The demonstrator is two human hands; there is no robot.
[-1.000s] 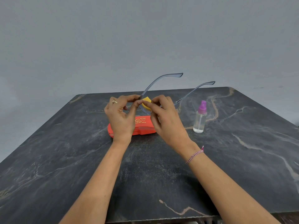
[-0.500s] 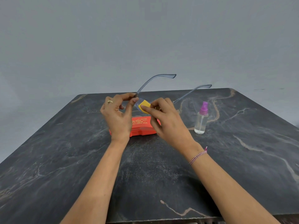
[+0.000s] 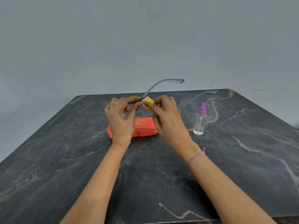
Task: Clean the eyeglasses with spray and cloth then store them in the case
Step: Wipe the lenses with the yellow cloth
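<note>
While both hands work above the table (image 3: 64, 159) | left hand (image 3: 120, 120) pinches the eyeglasses (image 3: 161, 84) at the frame | right hand (image 3: 168, 120) pinches a yellow cloth (image 3: 148, 101) on a lens | eyeglasses held in the air over the orange case (image 3: 144, 128), arms unfolded | spray bottle (image 3: 200, 122) stands upright right of the case.

Plain room: marble table (image 3: 64, 159), grey wall (image 3: 145, 38)

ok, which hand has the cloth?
The right hand, the one with the bracelet, pinches the yellow cloth against the eyeglasses; the left hand, wearing a ring, only grips them.
</note>
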